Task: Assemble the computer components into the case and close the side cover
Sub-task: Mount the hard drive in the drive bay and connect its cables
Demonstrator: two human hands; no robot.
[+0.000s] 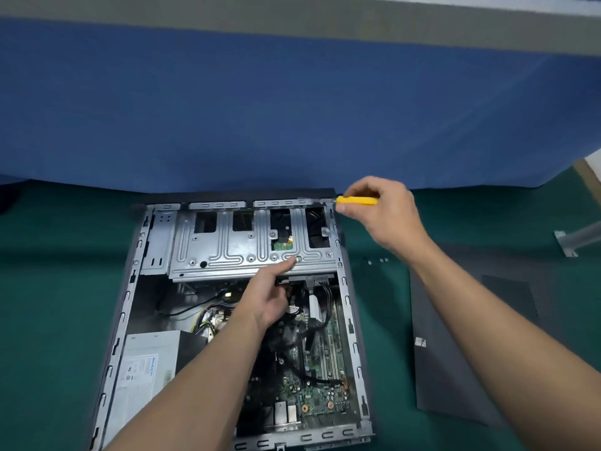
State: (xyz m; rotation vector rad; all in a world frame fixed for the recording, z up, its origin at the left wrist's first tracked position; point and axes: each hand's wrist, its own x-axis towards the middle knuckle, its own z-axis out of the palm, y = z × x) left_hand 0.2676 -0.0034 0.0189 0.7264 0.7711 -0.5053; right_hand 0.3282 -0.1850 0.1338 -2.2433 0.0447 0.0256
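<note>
Case (127, 304) lies open on the mat (48, 288); right hand (387, 219) grips a yellow screwdriver (357, 200) above its far corner, blade hidden — left hand (270, 296) touches the drive cage (227, 247), any pinch indiscernible — side cover (455, 320) alongside, right.

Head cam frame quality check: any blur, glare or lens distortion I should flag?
Head view: wide-angle bowing bends the blue partition and splays the case edges; the right hand and yellow screwdriver are slightly motion-soft; there is mild sheen on the drive cage but no blown glare; the cavity under the cage and the dark side cover lose detail; the motherboard is fairly sharp.
</note>
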